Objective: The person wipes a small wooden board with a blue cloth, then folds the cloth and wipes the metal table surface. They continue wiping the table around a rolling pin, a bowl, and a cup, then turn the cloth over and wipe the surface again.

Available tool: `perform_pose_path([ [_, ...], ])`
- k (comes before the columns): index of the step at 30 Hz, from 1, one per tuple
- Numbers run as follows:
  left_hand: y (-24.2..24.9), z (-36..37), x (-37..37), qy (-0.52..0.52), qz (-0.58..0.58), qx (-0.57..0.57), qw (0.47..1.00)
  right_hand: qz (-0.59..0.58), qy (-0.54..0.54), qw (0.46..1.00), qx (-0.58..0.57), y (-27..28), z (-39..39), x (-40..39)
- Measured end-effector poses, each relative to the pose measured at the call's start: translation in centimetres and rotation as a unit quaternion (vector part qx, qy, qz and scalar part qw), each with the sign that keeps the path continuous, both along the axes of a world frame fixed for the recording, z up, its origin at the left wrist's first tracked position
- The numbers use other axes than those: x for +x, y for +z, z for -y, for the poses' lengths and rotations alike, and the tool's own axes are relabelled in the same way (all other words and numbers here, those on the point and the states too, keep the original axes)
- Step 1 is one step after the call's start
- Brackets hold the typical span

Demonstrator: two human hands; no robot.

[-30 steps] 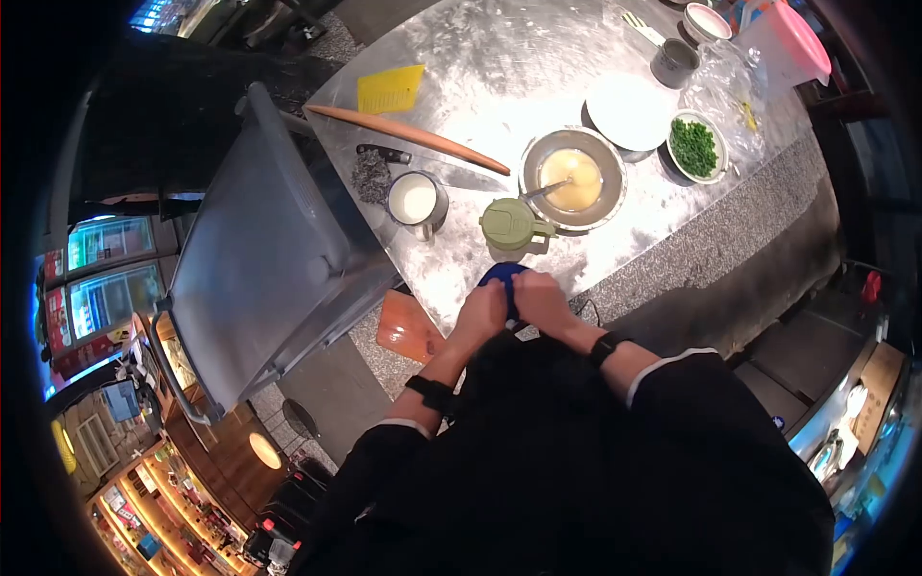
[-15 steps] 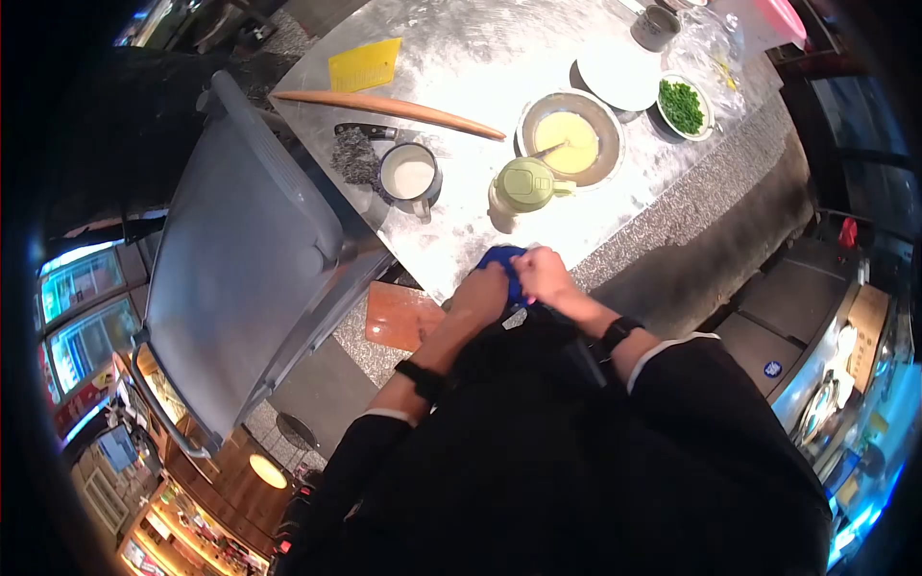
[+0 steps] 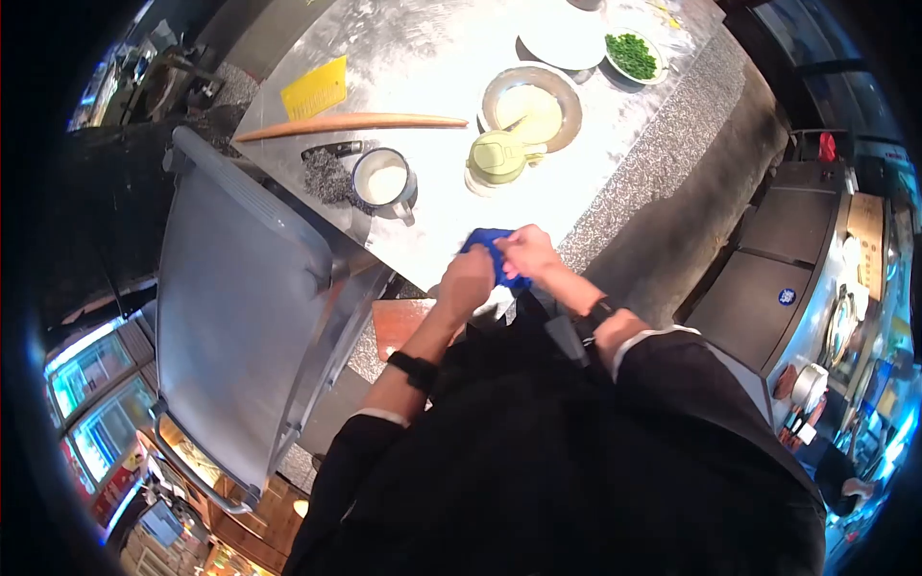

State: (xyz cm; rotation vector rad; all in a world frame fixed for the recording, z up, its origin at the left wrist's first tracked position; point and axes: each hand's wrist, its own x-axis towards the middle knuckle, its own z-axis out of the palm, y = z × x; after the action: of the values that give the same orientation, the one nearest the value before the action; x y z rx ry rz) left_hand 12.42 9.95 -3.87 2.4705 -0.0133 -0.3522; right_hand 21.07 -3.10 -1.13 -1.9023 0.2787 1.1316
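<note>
Mug (image 3: pixel 383 180) holds white liquid; bowl (image 3: pixel 531 103) yellow batter.

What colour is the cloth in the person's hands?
Bright blue. The cloth shows best in the head view, bunched between both hands at the table edge.

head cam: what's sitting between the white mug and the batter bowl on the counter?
The green lidded jug stands between the white mug and the batter bowl, close against the bowl's near rim. The head view shows it; bare floured counter fills the rest.
</note>
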Motion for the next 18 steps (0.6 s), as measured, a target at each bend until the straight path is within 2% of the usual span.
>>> perform_pose_path([
  [2,2.5,2.3,3.2,0.120,-0.119,-0.017,0.985,0.003,0.011,0.999,-0.047,0.4,1.8,2.0],
  [5,0.5,0.9,3.8,0.095,-0.098,-0.054,0.989,0.001,-0.033,0.999,-0.016,-0.7,0.5,2.7],
  [6,-3.7,-0.5,2.5,0.031,-0.075,-0.009,0.997,-0.004,-0.053,0.999,0.004,-1.0,-0.6,2.5],
  [8,2.6,-2.1,2.2,0.108,-0.161,0.003,0.981,0.008,-0.009,1.000,0.015,-0.5,-3.3,1.7],
  [9,2.8,-2.9,1.7,0.104,-0.161,0.008,0.981,0.025,0.029,0.999,0.029,-1.3,-4.6,1.2],
  [10,3.0,-3.6,1.2,0.130,-0.171,0.012,0.977,0.064,0.050,0.996,0.045,0.6,-5.1,0.7],
  [11,3.1,-4.1,0.8,0.154,-0.183,0.017,0.971,0.069,0.048,0.995,0.056,0.1,-5.0,0.3],
  [13,3.0,-3.7,1.4,0.138,-0.181,0.022,0.974,0.079,0.034,0.994,0.068,-0.3,-4.2,0.6],
  [15,2.7,-1.9,2.4,0.117,-0.170,0.008,0.978,0.008,0.039,0.999,0.016,0.3,-1.5,1.7],
  [18,2.1,2.0,4.5,0.082,-0.151,0.013,0.985,0.013,0.024,0.999,-0.035,0.4,1.8,3.2],
])
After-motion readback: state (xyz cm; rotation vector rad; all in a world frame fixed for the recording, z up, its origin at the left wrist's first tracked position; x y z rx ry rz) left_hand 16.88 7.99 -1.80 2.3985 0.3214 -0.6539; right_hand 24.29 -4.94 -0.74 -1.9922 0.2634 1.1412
